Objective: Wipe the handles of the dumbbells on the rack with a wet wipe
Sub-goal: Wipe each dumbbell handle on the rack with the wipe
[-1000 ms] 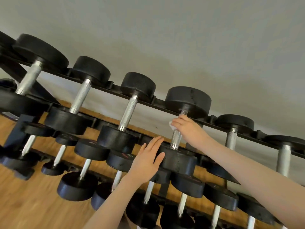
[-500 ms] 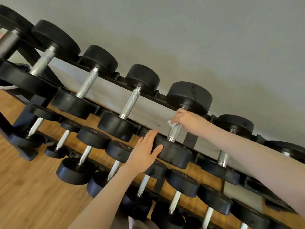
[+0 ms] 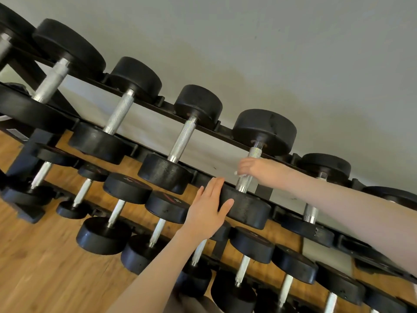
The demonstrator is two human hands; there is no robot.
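**A:** Why is the left hand (image 3: 208,205) laid flat on that front weight (image 3: 244,207)?

**B:** I read it as a brace. Its fingers are straight, palm and thumb pressing on the black head of the dumbbell; it grasps nothing. A round head could roll in its cradle, so a steadying hand makes sense while the other one rubs.

**A:** And the right hand (image 3: 253,169)?

**B:** It is clenched around the knurled handle (image 3: 247,171) of that same dumbbell, roughly at mid-length, with bare metal showing above and below the fist. A small white corner pokes out at the knuckles, which I take to be the wet wipe (image 3: 236,173); most of it is hidden inside the grip.

**A:** So the wipe is wrapped round the bar?

**B:** Likely, since closing the fist all the way round lets one stroke clean the whole circumference. I cannot see how it is folded.

**A:** Where does this dumbbell sit?

**B:** On the top tier of the rack (image 3: 162,102), fourth of those whose handles show from the left, lying across the two rails with one head toward the wall. More tiers of smaller dumbbells sit below, above a wooden floor (image 3: 45,267).

**A:** How far along is the job?

**B:** Hard to judge; nothing marks which handles are clean, and those to the right look untouched
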